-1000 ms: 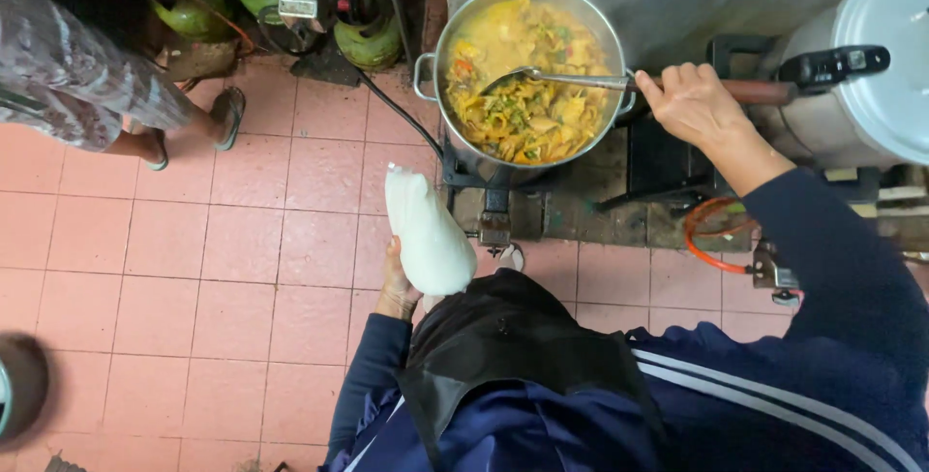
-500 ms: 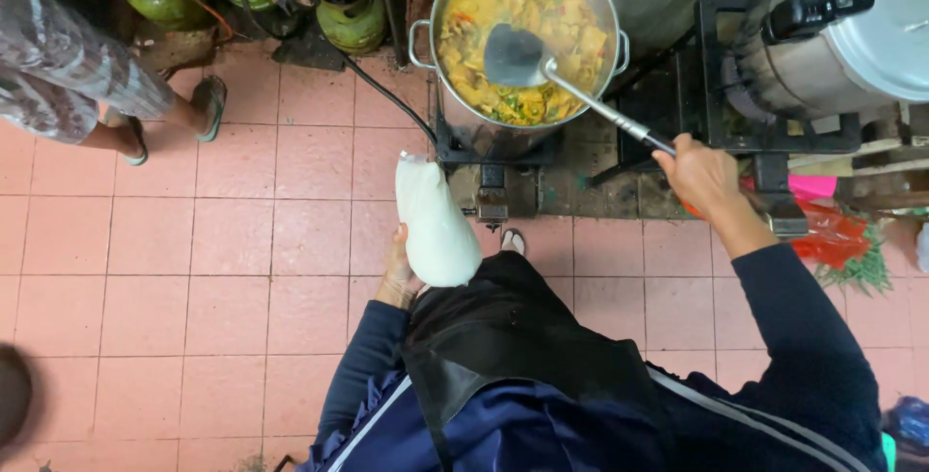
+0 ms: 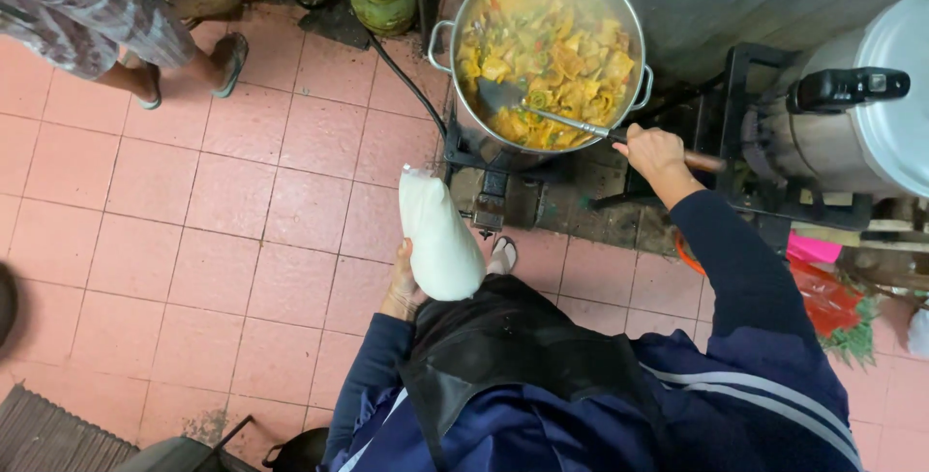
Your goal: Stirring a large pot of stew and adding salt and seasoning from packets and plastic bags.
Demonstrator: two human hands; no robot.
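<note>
Step in hand: stirring, as I judge it; the ladle [image 3: 542, 112] has its bowl down in the yellow stew of the big metal pot [image 3: 634, 22].
Right hand [image 3: 656, 152]: its grip is closed around the ladle handle, near the wooden end, just outside the pot rim.
Left hand [image 3: 402, 283]: closed on the lower part of a white filled bag [image 3: 437, 235], held upright by the body, well apart from the pot.
Bag top: seems tied; I cannot tell for sure.
Next move calls for: keeping the ladle low in the stew, and bringing the bag above the rim before tipping.
Nearby: another person's feet [image 3: 189, 60] on the pink tiled floor [image 3: 145, 201].
</note>
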